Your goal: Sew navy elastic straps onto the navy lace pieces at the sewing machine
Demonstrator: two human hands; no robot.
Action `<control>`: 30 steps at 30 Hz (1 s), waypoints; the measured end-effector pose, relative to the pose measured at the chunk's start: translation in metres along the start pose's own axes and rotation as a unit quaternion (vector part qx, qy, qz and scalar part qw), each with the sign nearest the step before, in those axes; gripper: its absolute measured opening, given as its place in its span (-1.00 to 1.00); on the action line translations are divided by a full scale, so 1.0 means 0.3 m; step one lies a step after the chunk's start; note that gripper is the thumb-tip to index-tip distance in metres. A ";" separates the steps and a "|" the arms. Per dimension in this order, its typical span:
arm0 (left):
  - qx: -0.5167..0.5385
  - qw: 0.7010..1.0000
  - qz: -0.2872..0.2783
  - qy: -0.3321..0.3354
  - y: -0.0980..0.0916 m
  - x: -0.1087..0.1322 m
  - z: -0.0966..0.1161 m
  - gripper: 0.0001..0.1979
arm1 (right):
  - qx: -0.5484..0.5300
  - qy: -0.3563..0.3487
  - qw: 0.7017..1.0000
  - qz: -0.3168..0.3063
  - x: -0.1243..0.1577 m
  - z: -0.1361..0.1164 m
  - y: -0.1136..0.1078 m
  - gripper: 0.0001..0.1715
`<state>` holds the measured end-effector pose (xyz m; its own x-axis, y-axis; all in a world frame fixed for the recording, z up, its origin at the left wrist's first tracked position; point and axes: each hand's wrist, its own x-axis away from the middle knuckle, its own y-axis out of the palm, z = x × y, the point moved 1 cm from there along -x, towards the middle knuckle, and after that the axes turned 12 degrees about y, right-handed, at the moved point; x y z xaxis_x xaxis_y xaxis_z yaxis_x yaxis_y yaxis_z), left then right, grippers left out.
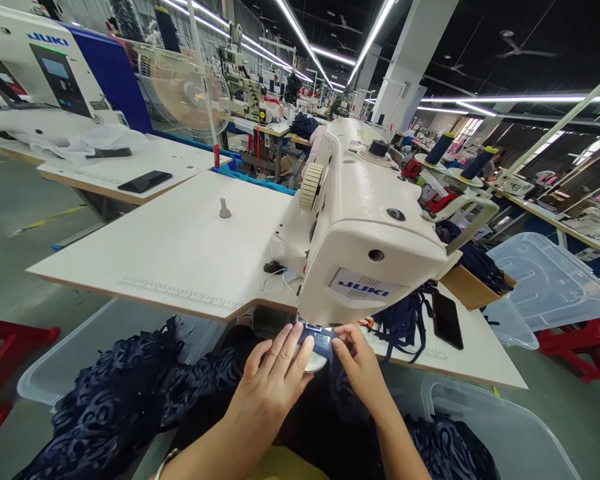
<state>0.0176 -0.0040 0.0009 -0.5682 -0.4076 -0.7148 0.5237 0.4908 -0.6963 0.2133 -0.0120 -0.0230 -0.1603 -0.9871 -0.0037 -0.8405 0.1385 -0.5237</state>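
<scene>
Head view shows both hands at the foot of a white sewing machine (365,227). Left hand (275,380) lies flat, fingers spread, pressing a small navy fabric piece (321,339) under the machine head. Right hand (363,367) pinches the piece's right edge with curled fingers. Navy lace fabric (115,400) fills the bin at left.

Counts, head view:
- hands: 2, left hand (275,383), right hand (360,363), bottom centre
- navy fabric piece (321,339) under both hands: 1
- JUKI sewing machines close by: 2, near machine (365,227) centre, second machine (35,73) upper left
- black phones: 2, phone (447,320) right of centre, other phone (145,181) left
- thread cones (439,148) upper right: 2
- fan (185,90) upper left: 1
- clear plastic bins: 3, left bin (55,367), lower-right bin (500,433), right bin (550,280)
- red stools: 2, left stool (5,360), right stool (580,340)
</scene>
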 end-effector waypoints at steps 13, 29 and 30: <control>0.016 1.000 -0.011 0.012 -0.007 -0.016 0.006 -0.71 | 0.079 0.092 0.992 -0.037 0.058 0.139 -0.125 -0.81; 0.065 0.982 -0.010 0.175 -0.067 0.010 -0.145 -0.61 | 0.238 -0.053 0.967 0.074 0.024 -0.222 0.036 -0.79; 0.079 0.974 -0.030 0.211 -0.055 0.008 -0.126 -0.60 | 0.206 -0.026 0.975 0.078 0.025 -0.214 0.040 -0.84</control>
<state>-0.0164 0.0159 0.0131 -0.7934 -0.0637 -0.6053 0.5535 0.3383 -0.7611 0.1687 -0.0125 0.0254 -0.2331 -0.9611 -0.1484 -0.5277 0.2532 -0.8108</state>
